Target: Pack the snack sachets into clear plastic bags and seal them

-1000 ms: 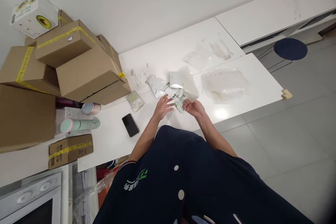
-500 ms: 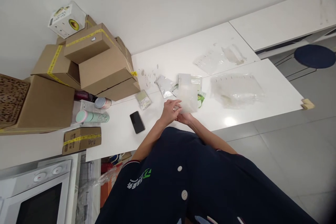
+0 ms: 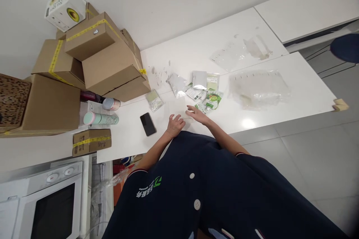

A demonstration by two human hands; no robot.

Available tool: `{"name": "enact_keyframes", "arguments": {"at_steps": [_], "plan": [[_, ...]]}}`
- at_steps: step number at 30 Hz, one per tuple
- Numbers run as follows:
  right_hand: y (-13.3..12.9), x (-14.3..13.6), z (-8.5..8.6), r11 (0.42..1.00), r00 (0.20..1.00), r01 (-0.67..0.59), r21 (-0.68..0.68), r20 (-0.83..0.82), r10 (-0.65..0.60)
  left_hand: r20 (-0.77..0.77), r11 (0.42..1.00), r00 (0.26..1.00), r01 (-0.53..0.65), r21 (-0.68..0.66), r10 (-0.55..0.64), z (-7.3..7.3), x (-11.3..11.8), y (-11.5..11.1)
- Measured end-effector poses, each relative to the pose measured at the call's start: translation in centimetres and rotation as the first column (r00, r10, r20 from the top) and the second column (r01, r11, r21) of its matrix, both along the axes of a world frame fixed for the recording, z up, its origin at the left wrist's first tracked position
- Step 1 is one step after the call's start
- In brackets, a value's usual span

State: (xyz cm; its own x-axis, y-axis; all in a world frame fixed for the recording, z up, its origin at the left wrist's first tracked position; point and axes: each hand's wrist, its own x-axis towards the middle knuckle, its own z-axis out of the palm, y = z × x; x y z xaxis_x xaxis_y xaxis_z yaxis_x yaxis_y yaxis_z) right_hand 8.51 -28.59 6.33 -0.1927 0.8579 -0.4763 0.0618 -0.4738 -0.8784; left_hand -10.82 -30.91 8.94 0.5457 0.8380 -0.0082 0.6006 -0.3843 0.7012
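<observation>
A frosted, translucent bag [image 3: 177, 106] lies flat on the white table in front of me, hard to tell from the surface. My left hand [image 3: 175, 125] rests at its near left part, fingers bent and a little apart. Over its right side is my right hand [image 3: 198, 115], fingers stretched out and holding nothing. Just beyond it are green-and-white avocado packets [image 3: 212, 99], a silver-grey packet [image 3: 199, 80] and another packet with a label [image 3: 213, 81]. A silver pouch [image 3: 176, 83] lies farther left.
A black phone [image 3: 148, 124] and a clear-wrapped packet [image 3: 154, 100] lie left of my hands. Cardboard boxes [image 3: 112, 71] are stacked at the left, near a mint bottle [image 3: 101, 118]. Clear plastic bags [image 3: 259, 87] spread over the right side. A corner guard [image 3: 340, 105] marks the table's right end.
The frosted bag, earlier held up over the packets, now lies flat nearer my body, uncovering the packets. My hands have moved apart, the left lower and the right with fingers spread.
</observation>
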Motion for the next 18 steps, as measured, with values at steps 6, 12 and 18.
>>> {"name": "enact_keyframes", "arguments": {"at_steps": [6,12,18], "plan": [[-0.1,-1.3,-2.6,0.998,0.914,-0.029,0.052,0.406,0.006,-0.263,0.984,0.962,0.115,0.134,-0.076,-3.6,0.1,-1.1],[-0.2,0.6,-4.5,0.830,0.877,0.456,-0.321,0.003,-0.481,-0.359,0.996,0.929,-0.079,0.035,0.087,-7.0,-1.7,-2.6],[-0.8,1.4,-5.5,0.707,0.764,0.595,-0.382,-0.004,-0.645,-0.143,0.728,0.796,-0.597,-0.337,0.588,-8.0,-1.8,-3.1]]}}
